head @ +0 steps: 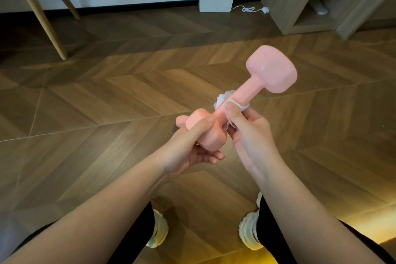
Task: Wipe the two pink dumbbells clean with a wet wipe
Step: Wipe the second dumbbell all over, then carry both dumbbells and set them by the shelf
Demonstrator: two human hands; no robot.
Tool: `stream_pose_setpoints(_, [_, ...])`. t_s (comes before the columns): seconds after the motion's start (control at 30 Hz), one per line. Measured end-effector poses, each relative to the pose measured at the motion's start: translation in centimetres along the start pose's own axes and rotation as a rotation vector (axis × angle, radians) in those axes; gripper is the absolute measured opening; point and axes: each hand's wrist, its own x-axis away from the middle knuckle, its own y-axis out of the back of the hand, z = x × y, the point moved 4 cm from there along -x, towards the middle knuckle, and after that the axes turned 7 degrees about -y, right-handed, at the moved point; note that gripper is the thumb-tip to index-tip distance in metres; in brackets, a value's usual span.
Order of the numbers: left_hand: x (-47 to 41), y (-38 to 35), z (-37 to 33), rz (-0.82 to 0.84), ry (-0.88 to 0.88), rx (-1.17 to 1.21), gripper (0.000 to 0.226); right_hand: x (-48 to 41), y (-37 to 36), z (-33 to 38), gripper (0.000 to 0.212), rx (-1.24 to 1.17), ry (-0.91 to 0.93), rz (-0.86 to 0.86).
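Gripping the near head of the glossy pink coated dumbbell (255,84), my left hand (188,148) holds it above the herringbone wood floor (107,96). My right hand (250,135) pinches the crumpled white wet wipe (222,97) round its shaft. It looks stiff and likely slick when wet, so I'd hold it by the head.

L hand (188,148) grips dumbbell (271,75) end, thumb on top; R hand (250,135) fingers (232,111) pinch wipe (222,97) round bar.

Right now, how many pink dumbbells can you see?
1. The pink dumbbell is held in the air: the left hand grips its near head, the right hand pinches a wet wipe around its handle. Any second one is out of view.
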Motion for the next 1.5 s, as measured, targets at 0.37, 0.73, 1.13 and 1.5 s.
stream_pose_setpoints(0.37, [-5.1,4.8,7.6,-0.027,0.479,-0.202,0.062,-8.4,5.7,-7.5,0.002,0.341,-0.302,-0.251])
stream_pose_setpoints(0.73, [-13.1,10.8,16.9,-0.24,0.576,-0.268,0.047,-18.8,10.5,-17.5,0.017,0.522,-0.517,-0.336])
stream_pose_setpoints(1.13, [-19.7,14.4,23.2,-0.502,0.619,-0.491,0.022,-26.1,12.9,-23.4,0.032,0.68,-0.638,-0.342])
stream_pose_setpoints(1.5, [-21.0,14.9,26.6,-0.471,0.684,-0.683,0.028,-27.0,14.8,-26.2,0.041,0.742,-0.651,-0.357])
